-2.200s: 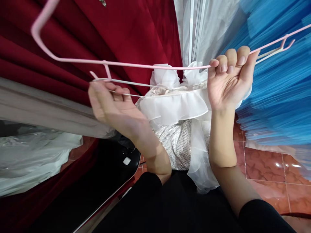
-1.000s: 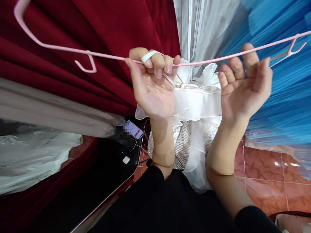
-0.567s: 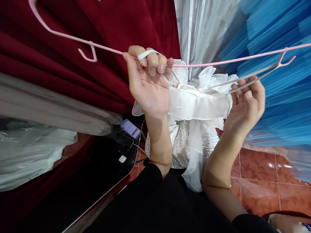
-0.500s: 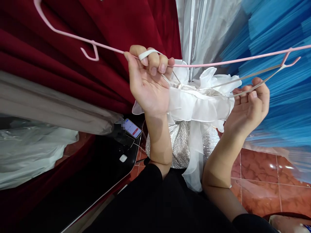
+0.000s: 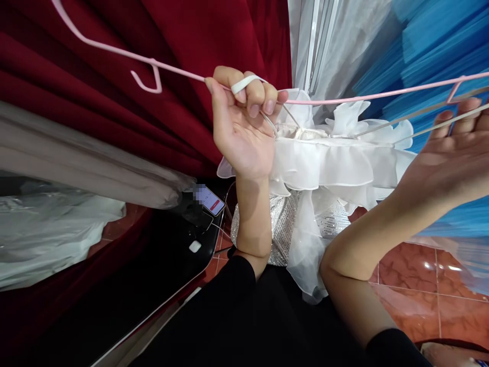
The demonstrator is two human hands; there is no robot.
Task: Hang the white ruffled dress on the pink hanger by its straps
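Note:
My left hand (image 5: 244, 120) is closed around the bar of a pink hanger (image 5: 367, 97), with a white loop (image 5: 244, 82) over one finger. Below the bar spreads a white ruffled garment (image 5: 340, 160) with a silvery sequined part (image 5: 280, 224) and a sheer hanging strip (image 5: 305, 250). Thin straps (image 5: 424, 130) run from the ruffles to the right frame edge. My right hand (image 5: 454, 148) holds the straps with its fingers raised behind them; its fingertips are partly cut off by the edge.
Dark red cloth (image 5: 183, 30) hangs at the upper left, blue tulle (image 5: 431, 46) at the right. A lit phone (image 5: 213, 201) and a small white case (image 5: 194, 246) lie on a black surface (image 5: 153, 265) at the lower left. Red tiles (image 5: 408, 265) show at the lower right.
My right hand has moved right and up, pulling the straps outward. The ruffled top is stretched wider. My left hand keeps its grip on the hanger, slightly farther right in view.

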